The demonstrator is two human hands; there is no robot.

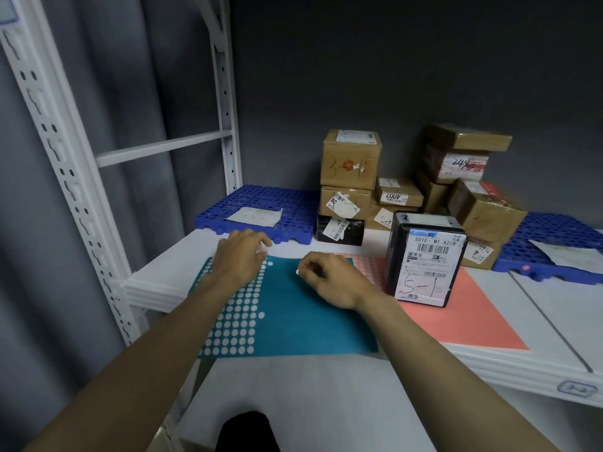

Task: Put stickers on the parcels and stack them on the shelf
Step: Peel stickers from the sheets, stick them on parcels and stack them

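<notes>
white metal shelving point(153, 282) against a grey wall holds two sticker sheets, a teal sheet point(303, 314) overlapping a coral sheet point(470, 318), both lying flat with long edges running front to back. one black parcel point(424, 259) stands upright on the coral sheet, its label marked "5-1" facing forward. the left hand point(241, 256) rests on the teal sheet, fingers relaxed; the right hand point(329, 275) pinches one white sticker point(297, 272). brown cartons point(350, 164) are stacked behind, between two blue pallets point(257, 207).
</notes>
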